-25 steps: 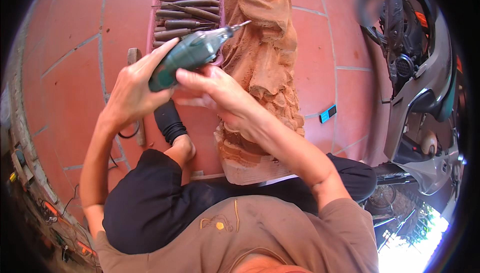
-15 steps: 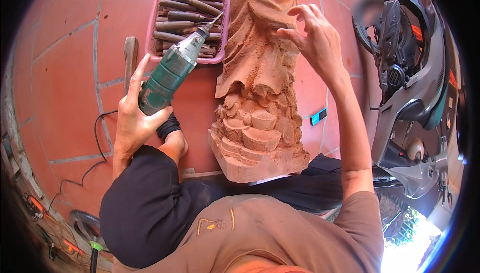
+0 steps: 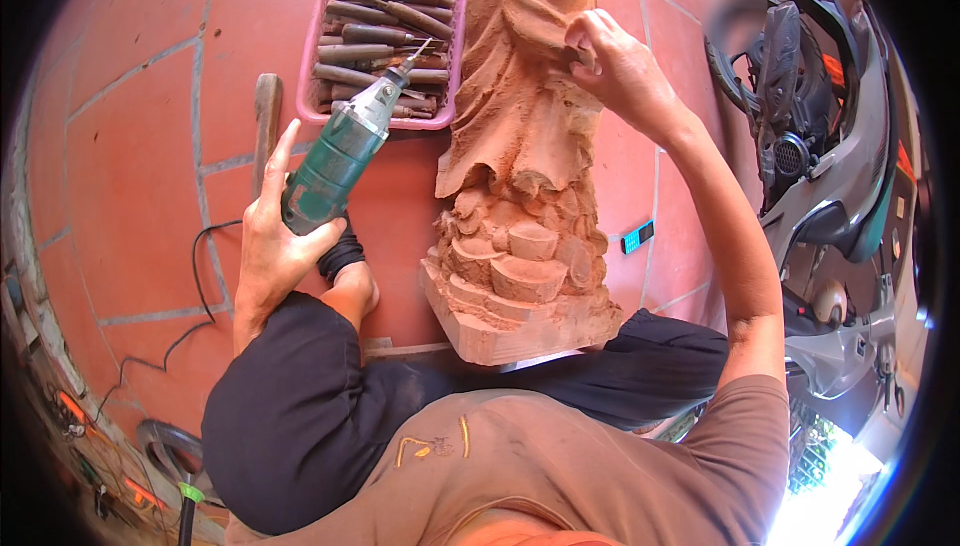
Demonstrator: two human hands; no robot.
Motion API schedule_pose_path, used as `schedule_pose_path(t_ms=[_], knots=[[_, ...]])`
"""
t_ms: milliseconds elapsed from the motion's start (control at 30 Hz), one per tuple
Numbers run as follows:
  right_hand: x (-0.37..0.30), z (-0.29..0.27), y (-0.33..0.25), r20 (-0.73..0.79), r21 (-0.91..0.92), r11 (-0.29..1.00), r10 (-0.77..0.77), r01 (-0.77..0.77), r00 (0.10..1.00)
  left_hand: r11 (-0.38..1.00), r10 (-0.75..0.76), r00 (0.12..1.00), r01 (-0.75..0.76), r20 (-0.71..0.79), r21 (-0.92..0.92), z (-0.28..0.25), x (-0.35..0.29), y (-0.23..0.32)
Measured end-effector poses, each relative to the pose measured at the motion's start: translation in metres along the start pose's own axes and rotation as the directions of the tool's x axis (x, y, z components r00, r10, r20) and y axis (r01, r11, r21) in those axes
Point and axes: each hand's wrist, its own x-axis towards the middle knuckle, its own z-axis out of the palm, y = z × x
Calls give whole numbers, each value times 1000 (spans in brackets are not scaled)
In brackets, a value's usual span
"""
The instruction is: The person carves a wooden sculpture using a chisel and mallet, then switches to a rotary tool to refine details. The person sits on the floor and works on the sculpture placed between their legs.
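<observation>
My left hand (image 3: 273, 246) is wrapped round the back of a green rotary grinder (image 3: 338, 161) with a silver nose. Its thin bit points up and away, overlapping the near right part of a pink basket (image 3: 312, 66). One finger stretches along the grinder's left side. My right hand (image 3: 622, 71) is above the right edge of a brown wood carving (image 3: 515, 146), fingers loosely curled and nothing visible in them. Whether the fingertips touch the wood, I cannot tell. Carved drapery folds and rounded lumps cover the carving, dusted with fine powder; its flat base lies nearest me.
Several wooden-handled carving tools (image 3: 385, 14) fill the basket. A wooden stick (image 3: 267, 121) lies left of it on red floor tiles (image 3: 140, 186). A black cord (image 3: 200, 276) trails left. A small blue phone (image 3: 637, 236) sits right of the carving, and a grey motorbike (image 3: 825, 176) beyond.
My right hand has shifted slightly left and its fingers have curled in more, its elbow swinging outward right. The grinder stays in my left hand; the whole view has shifted a little.
</observation>
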Motion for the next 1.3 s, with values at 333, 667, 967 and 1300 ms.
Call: schedule_pose_path(t_ms=[333, 667, 967, 1300], knots=[[-35, -40, 33, -36, -378, 885, 280, -272, 959, 999, 33, 999, -33, -10, -10, 4, 2, -2], [-74, -27, 6, -49, -495, 869, -42, 12, 998, 998, 53, 997, -54, 50, 19, 12, 8, 5], [-82, 17, -116, 577, 792, -362, 182, -492, 796, 953, 236, 962, -256, 139, 159, 11, 30, 21], [-20, 71, -172, 487, 564, -819, 229, -103, 843, 798, 428, 842, -523, 329, 301, 8, 63, 56]])
